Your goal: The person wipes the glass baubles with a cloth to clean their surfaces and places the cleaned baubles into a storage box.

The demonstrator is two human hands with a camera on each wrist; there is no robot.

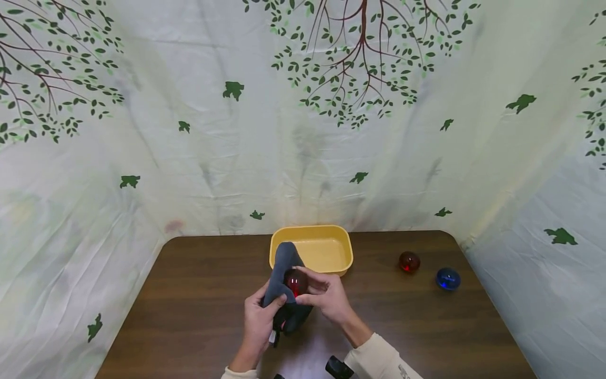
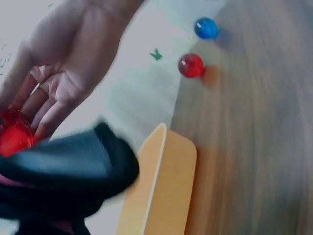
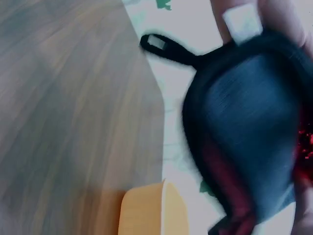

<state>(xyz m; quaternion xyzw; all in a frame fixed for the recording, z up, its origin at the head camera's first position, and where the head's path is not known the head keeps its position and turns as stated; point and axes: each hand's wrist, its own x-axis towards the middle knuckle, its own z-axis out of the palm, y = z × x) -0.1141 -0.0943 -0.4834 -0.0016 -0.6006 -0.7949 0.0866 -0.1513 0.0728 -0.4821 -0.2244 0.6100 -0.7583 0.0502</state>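
Observation:
My left hand (image 1: 257, 317) grips a dark blue-grey cloth (image 1: 285, 258) by its near side, thumb on top. Black edging, a small loop and a white tag show on the cloth in the right wrist view. A clear red ball (image 1: 296, 282) lies against the cloth, partly wrapped by it. From the right, my right hand (image 1: 331, 296) holds this ball between thumb and fingers. In the left wrist view, the ball (image 2: 15, 139) is cut off by the frame edge, and the cloth (image 2: 73, 164) is blurred in front of it.
Just behind the hands stands a yellow plastic tub (image 1: 326, 247) near the far table edge. Another red ball (image 1: 409, 261) and a blue ball (image 1: 447, 279) lie to the right on the brown table (image 1: 199, 305). A leaf-printed curtain (image 1: 213, 158) hangs behind.

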